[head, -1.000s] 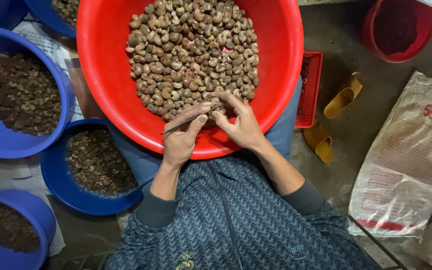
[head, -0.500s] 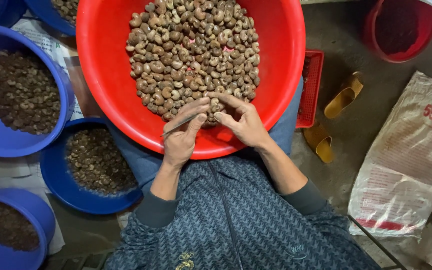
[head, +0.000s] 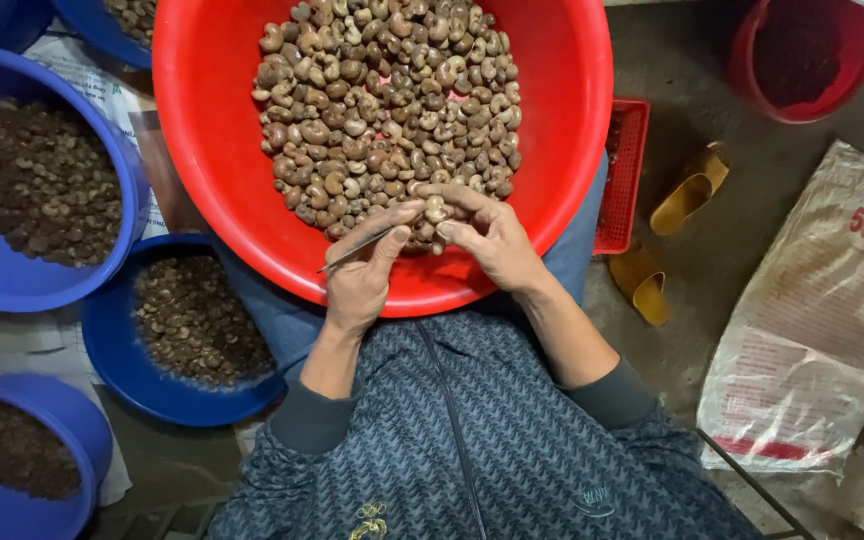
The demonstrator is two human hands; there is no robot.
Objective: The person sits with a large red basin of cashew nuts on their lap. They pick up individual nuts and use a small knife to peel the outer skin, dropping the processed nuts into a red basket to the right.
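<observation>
A big red basin [head: 212,160] rests on my lap, holding a heap of brownish cashew nuts [head: 382,110]. My left hand [head: 362,275] grips a thin metal pick [head: 354,250] that points left over the basin's near wall. My right hand [head: 487,240] pinches one nut [head: 436,212] at the near edge of the heap, fingertips close to my left thumb. Both hands meet over the basin's front part.
Blue bowls of dark shells and nuts stand at my left [head: 42,190], [head: 182,330], [head: 12,460]. A small red crate [head: 622,180], a red bucket [head: 802,60], yellow sandals [head: 687,195] and a printed white sack [head: 822,330] lie on the floor to the right.
The hands have stayed in nearly the same place at the basin's front; the fingers have shifted slightly around the nut.
</observation>
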